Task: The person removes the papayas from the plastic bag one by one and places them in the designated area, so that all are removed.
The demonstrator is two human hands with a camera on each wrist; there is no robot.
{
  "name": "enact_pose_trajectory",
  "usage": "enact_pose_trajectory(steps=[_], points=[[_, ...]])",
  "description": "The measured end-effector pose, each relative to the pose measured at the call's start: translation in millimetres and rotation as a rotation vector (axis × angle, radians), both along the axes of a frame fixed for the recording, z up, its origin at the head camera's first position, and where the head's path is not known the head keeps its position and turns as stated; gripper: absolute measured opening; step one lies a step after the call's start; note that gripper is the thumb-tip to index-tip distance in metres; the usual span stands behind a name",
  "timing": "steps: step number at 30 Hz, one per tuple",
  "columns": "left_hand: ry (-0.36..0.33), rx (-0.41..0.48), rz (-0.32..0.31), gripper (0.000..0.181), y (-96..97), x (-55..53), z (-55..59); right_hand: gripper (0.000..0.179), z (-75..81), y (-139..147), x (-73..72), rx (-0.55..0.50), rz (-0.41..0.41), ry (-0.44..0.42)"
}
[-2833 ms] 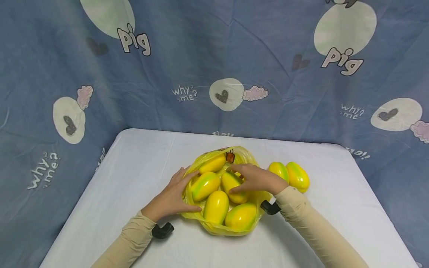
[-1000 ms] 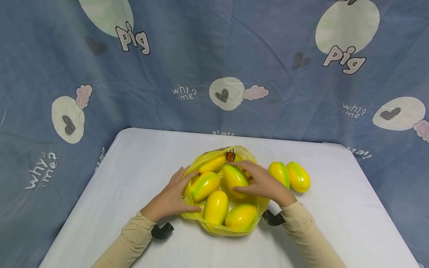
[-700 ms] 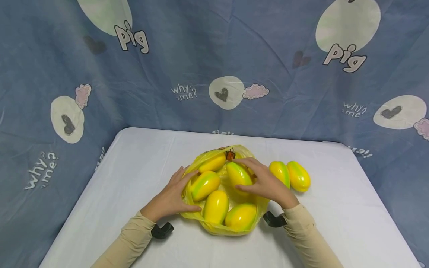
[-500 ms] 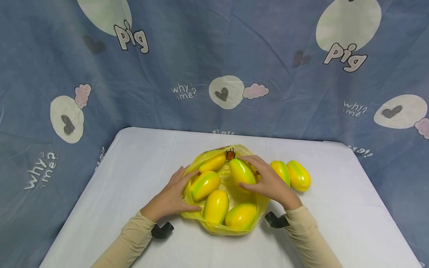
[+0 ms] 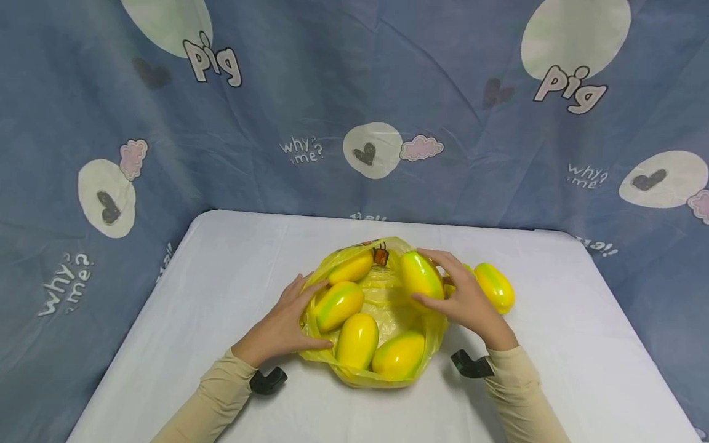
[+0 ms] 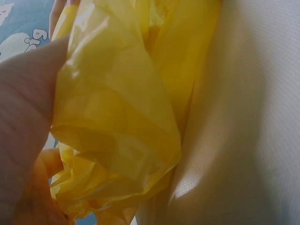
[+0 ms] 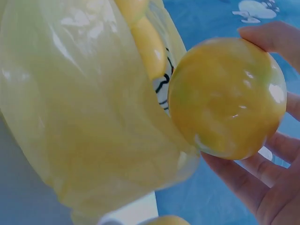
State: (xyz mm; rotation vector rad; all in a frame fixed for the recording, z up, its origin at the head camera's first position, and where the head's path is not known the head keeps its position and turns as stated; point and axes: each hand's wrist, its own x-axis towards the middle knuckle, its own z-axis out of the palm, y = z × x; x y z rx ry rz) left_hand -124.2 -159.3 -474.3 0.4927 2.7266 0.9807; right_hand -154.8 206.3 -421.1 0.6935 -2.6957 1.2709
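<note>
My right hand (image 5: pixel 471 301) holds a glossy yellow-green mango (image 5: pixel 420 274) between its thumb and fingers, over the right rim of a yellow plastic bag (image 5: pixel 390 307). In the right wrist view this mango (image 7: pixel 225 101) appears end-on beside the bag (image 7: pixel 93 117). Several more mangoes rest in the bag, one of them a yellow mango (image 5: pixel 357 341) near the front. At the bag's left rim, my left hand (image 5: pixel 279 323) rests with thumb and fingers spread and fairly straight against the plastic. Its fingertips are partly hidden, and bag folds (image 6: pixel 117 103) fill the left wrist view.
On the white table (image 5: pixel 565 369), right of the bag, lies a loose mango (image 5: pixel 495 288). A second loose mango beside it is mostly covered by my right hand. A blue printed curtain (image 5: pixel 443 80) hangs behind the table.
My right hand has lifted the mango from the bag's middle up and rightward to the rim, now partly covering one loose mango. My left hand has stayed in place.
</note>
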Motion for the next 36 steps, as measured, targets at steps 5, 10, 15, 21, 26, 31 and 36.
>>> enact_pose_trajectory(steps=[5,10,15,21,26,31,36], points=[[0.005,-0.007,-0.001,0.116,1.0,0.7,0.7,0.077,3.5,9.2,1.9,-0.010,-0.025,0.005],[0.005,-0.003,-0.003,0.117,1.2,1.2,1.6,0.077,5.9,18.8,2.0,0.001,-0.058,0.000],[0.005,-0.003,-0.004,0.117,0.9,0.9,1.6,0.078,8.2,28.9,1.5,0.005,-0.092,0.020],[0.002,-0.004,-0.006,0.117,0.3,0.8,2.2,0.079,9.5,45.2,1.0,0.030,-0.151,0.067],[0.008,-0.002,-0.007,0.118,0.4,0.5,2.7,0.078,15.0,59.3,3.2,0.027,-0.203,0.046],[0.002,0.000,-0.008,0.117,0.9,0.2,2.2,0.079,19.9,71.7,8.1,0.038,-0.242,0.006],[-0.004,-0.005,-0.003,0.118,-0.6,0.2,1.0,0.083,23.8,80.7,11.2,0.059,-0.259,-0.006]])
